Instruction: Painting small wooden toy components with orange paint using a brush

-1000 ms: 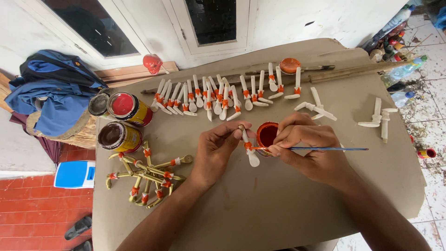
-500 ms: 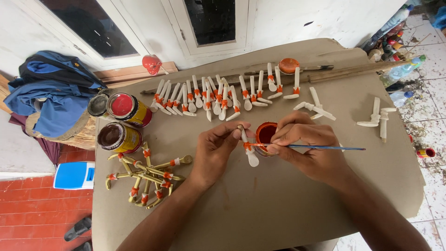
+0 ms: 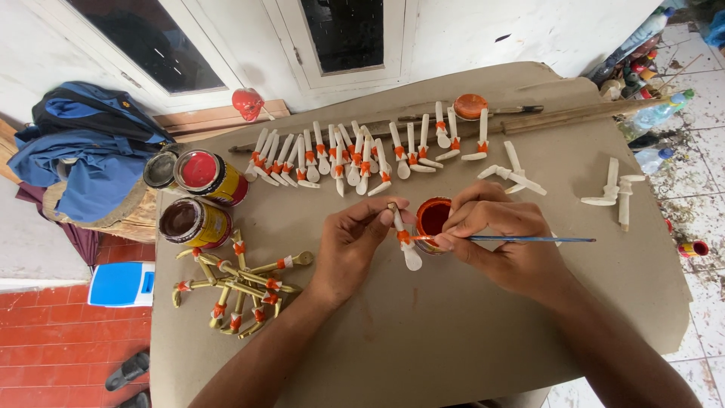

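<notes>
Meanwhile, left hand (image 3: pixel 349 245) fingers pinch a white spoon (image 3: pixel 403 239); right hand (image 3: pixel 502 238) fingers clamp a paintbrush (image 3: pixel 521 239).

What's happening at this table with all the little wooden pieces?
A person is painting small white spoon-shaped pieces. The left hand holds one piece while the right hand touches a thin brush to its orange band, beside a small pot of orange paint. A row of banded pieces lies behind, unpainted ones to the right, gold ones to the left.
</notes>
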